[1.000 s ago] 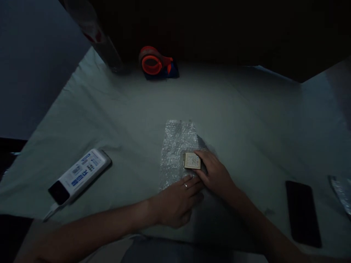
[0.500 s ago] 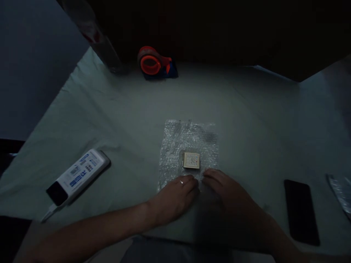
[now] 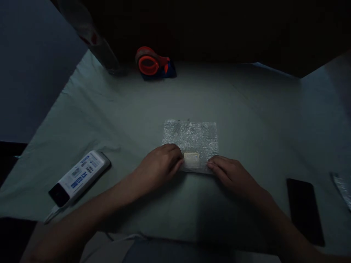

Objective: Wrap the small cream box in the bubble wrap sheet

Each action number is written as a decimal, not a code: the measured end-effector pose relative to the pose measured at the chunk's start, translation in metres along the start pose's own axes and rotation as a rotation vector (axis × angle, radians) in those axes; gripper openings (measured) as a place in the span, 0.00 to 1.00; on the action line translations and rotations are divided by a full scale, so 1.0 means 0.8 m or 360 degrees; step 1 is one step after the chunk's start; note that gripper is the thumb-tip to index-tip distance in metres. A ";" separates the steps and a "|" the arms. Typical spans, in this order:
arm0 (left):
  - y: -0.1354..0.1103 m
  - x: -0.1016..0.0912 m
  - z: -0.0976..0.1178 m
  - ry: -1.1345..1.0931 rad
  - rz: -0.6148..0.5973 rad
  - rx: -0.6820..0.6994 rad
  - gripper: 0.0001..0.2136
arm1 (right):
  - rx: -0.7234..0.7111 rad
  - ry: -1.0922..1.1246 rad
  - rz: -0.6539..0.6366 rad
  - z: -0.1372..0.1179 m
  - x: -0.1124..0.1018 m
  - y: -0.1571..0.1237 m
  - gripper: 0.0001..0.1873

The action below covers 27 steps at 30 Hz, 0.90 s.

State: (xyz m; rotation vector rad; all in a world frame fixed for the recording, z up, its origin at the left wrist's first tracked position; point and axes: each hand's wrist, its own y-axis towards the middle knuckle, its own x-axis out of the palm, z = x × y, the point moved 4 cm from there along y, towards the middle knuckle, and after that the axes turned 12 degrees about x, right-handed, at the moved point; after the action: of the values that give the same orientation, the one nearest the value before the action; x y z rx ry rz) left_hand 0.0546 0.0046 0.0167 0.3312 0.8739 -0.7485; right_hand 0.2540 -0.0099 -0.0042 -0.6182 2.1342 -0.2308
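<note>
A sheet of bubble wrap point(image 3: 190, 133) lies on the cloth-covered table, its near part folded up over a small pale box point(image 3: 191, 159). The box's printed top shows through the plastic, partly veiled. At the fold's left side, my left hand point(image 3: 166, 160) pinches the bubble wrap beside the box, fingers curled. My right hand point(image 3: 226, 170) grips the fold at its right end between thumb and fingers, a little apart from the box.
An orange and blue tape dispenser point(image 3: 153, 65) stands at the back, before a large dark box point(image 3: 208, 33). On the left lies a white labelled device point(image 3: 80, 177) with a cable. A black phone point(image 3: 305, 212) lies at right, near some shiny plastic point(image 3: 342, 190).
The near edge of the bubble wrap has been lifted and folded over the small box. Both hands have moved away from me and apart, to either side of it.
</note>
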 end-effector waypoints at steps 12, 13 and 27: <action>0.029 0.018 -0.056 -0.0794 0.0067 -0.0350 0.08 | 0.0147 0.0140 0.0060 0.018 0.003 0.030 0.16; 0.030 0.019 -0.057 -0.0802 0.0076 -0.0361 0.08 | 0.0144 0.0126 0.0077 0.018 0.003 0.030 0.16; 0.035 0.022 -0.061 -0.0817 0.0073 -0.0390 0.06 | -0.0427 -0.0506 0.1018 -0.026 0.003 -0.006 0.09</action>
State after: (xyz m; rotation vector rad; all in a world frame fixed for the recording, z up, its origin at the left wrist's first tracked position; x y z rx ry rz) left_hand 0.0540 0.0429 -0.0282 -0.0621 0.4609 -0.6343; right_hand 0.2380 -0.0166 0.0080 -0.0827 1.9488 0.4803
